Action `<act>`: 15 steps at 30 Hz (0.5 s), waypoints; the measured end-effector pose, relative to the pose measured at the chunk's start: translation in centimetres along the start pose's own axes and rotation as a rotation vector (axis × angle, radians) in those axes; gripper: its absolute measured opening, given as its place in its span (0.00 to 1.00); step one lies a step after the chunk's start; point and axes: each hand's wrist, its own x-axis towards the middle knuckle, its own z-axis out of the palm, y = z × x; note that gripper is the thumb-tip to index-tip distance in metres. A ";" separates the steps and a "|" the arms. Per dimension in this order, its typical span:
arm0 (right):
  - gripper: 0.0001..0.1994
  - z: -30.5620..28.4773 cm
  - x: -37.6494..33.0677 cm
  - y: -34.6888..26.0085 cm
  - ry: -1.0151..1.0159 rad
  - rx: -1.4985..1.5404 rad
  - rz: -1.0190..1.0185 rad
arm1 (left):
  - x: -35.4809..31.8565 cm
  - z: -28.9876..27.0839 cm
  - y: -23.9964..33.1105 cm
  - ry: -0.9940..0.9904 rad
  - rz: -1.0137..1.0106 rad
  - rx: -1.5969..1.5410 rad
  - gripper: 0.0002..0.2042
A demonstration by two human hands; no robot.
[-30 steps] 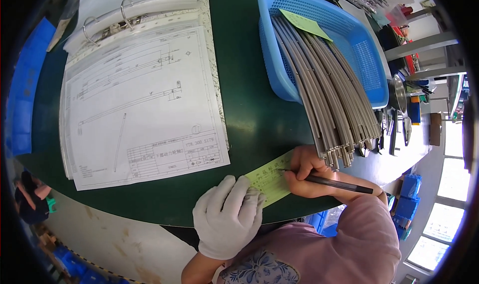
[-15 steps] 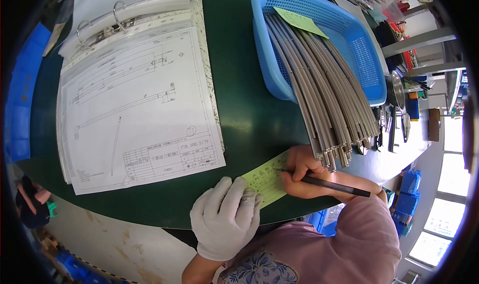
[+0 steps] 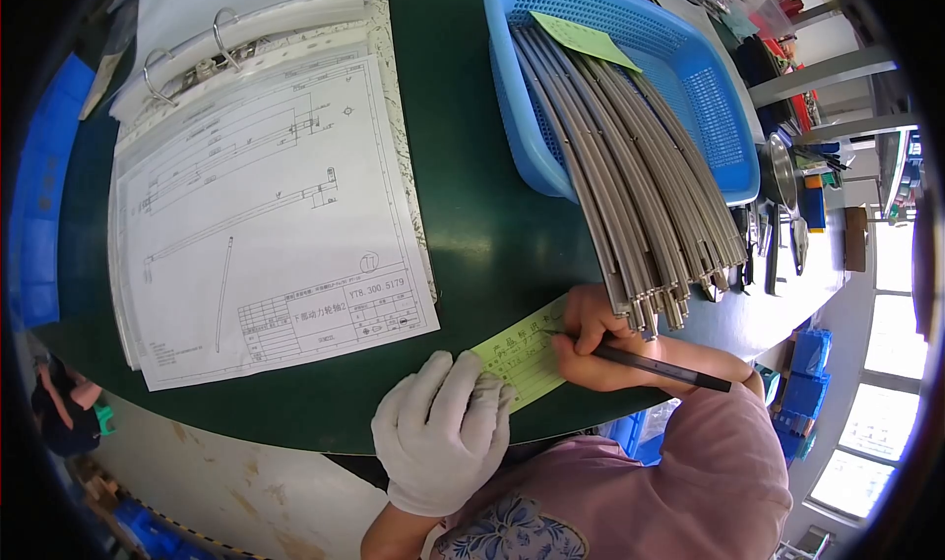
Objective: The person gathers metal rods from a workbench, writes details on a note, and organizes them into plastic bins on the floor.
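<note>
Shows white on the left glove [image 3: 438, 440], black on the pen [image 3: 671, 368]. Bears dark lines over yellow-green on the near slip [image 3: 536, 371].

Blown-out windows [image 3: 876, 424] at right, edges bowed

The white-gloved left hand [image 3: 440, 432] rests on a pale green paper slip [image 3: 534, 371]; the bare right hand [image 3: 594, 351] holds a slim black pen [image 3: 669, 368], tip at the slip. Ahead of that hand, thin grey metal rods [image 3: 640, 166] jut from a light-blue perforated plastic basket [image 3: 711, 97]. Ahead-left of both hands, an open ring binder [image 3: 399, 156] holds a white technical drawing [image 3: 276, 216].
</note>
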 end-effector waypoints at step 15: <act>0.14 -0.9 2.5 -1.5 0.352 0.559 -0.191 | -0.1 0.0 0.0 0.003 0.010 0.005 0.08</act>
